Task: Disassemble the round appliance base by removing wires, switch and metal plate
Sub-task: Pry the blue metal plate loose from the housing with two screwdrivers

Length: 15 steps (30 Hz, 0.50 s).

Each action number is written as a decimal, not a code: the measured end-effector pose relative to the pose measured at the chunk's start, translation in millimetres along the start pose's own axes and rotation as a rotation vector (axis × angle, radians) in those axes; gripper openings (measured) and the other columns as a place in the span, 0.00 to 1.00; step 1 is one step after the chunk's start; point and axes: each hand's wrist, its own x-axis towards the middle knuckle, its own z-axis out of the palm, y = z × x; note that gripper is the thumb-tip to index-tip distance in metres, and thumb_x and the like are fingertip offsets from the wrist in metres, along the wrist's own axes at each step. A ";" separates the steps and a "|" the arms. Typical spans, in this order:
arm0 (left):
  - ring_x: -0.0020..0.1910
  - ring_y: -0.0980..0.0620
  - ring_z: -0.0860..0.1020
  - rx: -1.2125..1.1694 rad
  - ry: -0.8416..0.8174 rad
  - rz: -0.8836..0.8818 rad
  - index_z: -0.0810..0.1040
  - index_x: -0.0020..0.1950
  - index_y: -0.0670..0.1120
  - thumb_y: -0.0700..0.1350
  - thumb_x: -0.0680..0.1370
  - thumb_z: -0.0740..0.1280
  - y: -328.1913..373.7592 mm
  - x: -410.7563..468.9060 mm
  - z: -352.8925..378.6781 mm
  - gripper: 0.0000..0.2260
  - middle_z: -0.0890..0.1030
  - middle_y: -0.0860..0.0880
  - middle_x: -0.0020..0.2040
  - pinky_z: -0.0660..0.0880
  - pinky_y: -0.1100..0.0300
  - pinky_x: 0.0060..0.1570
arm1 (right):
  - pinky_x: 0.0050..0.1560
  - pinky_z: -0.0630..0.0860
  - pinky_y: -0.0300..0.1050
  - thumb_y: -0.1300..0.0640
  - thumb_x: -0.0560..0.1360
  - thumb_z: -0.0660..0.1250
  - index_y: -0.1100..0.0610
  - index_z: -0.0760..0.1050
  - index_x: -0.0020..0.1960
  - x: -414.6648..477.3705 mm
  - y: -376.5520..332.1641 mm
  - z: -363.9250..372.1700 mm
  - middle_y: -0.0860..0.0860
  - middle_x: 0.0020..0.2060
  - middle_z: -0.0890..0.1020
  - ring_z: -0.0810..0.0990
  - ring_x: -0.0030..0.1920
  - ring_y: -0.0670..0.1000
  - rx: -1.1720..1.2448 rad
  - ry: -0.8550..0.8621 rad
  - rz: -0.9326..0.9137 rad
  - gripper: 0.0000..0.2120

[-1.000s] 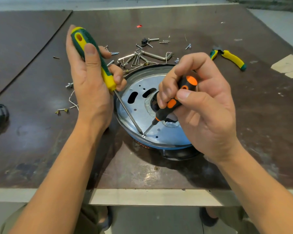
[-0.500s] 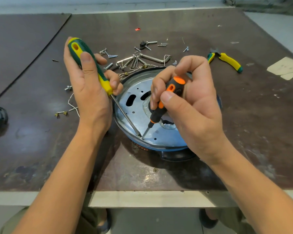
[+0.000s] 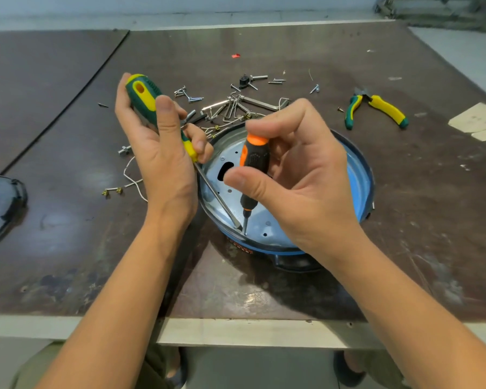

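The round blue appliance base [image 3: 359, 175] lies on the brown table with its silvery metal plate [image 3: 258, 217] facing up. My left hand [image 3: 157, 153] grips a green and yellow screwdriver [image 3: 143, 94]; its long shaft slants down to the plate's near rim. My right hand [image 3: 300, 181] holds a small black and orange screwdriver [image 3: 253, 161] almost upright, tip on the plate beside the other tip. A loose white wire [image 3: 131, 181] with brass terminals lies left of the base.
Loose screws, hex keys and metal bits [image 3: 236, 102] are scattered behind the base. Green and yellow pliers [image 3: 376, 108] lie at the right rear. A dark cover [image 3: 0, 203] sits at the left edge. Paper scraps [image 3: 480, 122] lie far right.
My right hand has tipped the small screwdriver from a slant to nearly upright, and its fingers have opened around the handle. The left hand keeps its screwdriver on the plate's rim.
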 end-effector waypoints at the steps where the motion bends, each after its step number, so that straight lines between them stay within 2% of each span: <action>1: 0.27 0.52 0.67 0.010 -0.002 0.004 0.53 0.78 0.47 0.46 0.86 0.58 -0.1 0.1 -0.2 0.23 0.70 0.46 0.46 0.66 0.61 0.27 | 0.50 0.75 0.33 0.72 0.72 0.75 0.55 0.72 0.57 -0.4 0.7 0.1 0.39 0.45 0.79 0.81 0.46 0.39 0.002 0.003 -0.004 0.20; 3: 0.27 0.53 0.68 0.027 0.004 0.019 0.54 0.77 0.46 0.44 0.86 0.59 -0.2 -0.2 0.2 0.22 0.69 0.45 0.45 0.67 0.60 0.26 | 0.53 0.77 0.37 0.73 0.74 0.72 0.57 0.73 0.60 -2.9 0.0 1.2 0.46 0.47 0.80 0.82 0.49 0.42 -0.005 -0.001 -0.026 0.19; 6: 0.27 0.55 0.71 0.025 0.013 0.034 0.54 0.77 0.45 0.43 0.86 0.58 -0.7 -0.2 0.3 0.22 0.69 0.45 0.44 0.69 0.62 0.26 | 0.56 0.79 0.43 0.73 0.77 0.67 0.60 0.72 0.65 -7.1 -1.9 4.4 0.58 0.51 0.81 0.84 0.51 0.54 0.045 -0.015 -0.024 0.19; 9: 0.27 0.53 0.68 0.028 0.008 0.024 0.52 0.78 0.45 0.42 0.86 0.58 -0.8 1.0 -0.6 0.23 0.70 0.46 0.43 0.67 0.62 0.25 | 0.59 0.80 0.46 0.75 0.81 0.60 0.66 0.68 0.69 -9.1 -1.5 5.4 0.64 0.54 0.81 0.83 0.53 0.58 0.083 -0.041 0.023 0.18; 12: 0.27 0.53 0.69 0.017 -0.002 0.025 0.51 0.79 0.44 0.41 0.86 0.57 -0.3 0.7 -0.4 0.23 0.69 0.46 0.42 0.68 0.61 0.26 | 0.58 0.79 0.43 0.73 0.81 0.61 0.64 0.71 0.67 -6.8 -2.6 5.6 0.59 0.53 0.81 0.83 0.53 0.52 0.067 -0.030 0.058 0.16; 15: 0.27 0.55 0.71 0.014 -0.004 0.022 0.52 0.79 0.45 0.41 0.86 0.57 0.3 0.2 -0.2 0.24 0.69 0.45 0.42 0.69 0.62 0.27 | 0.47 0.77 0.38 0.67 0.76 0.72 0.59 0.76 0.61 -4.4 -5.4 7.8 0.51 0.49 0.79 0.78 0.48 0.42 -0.031 0.034 0.041 0.15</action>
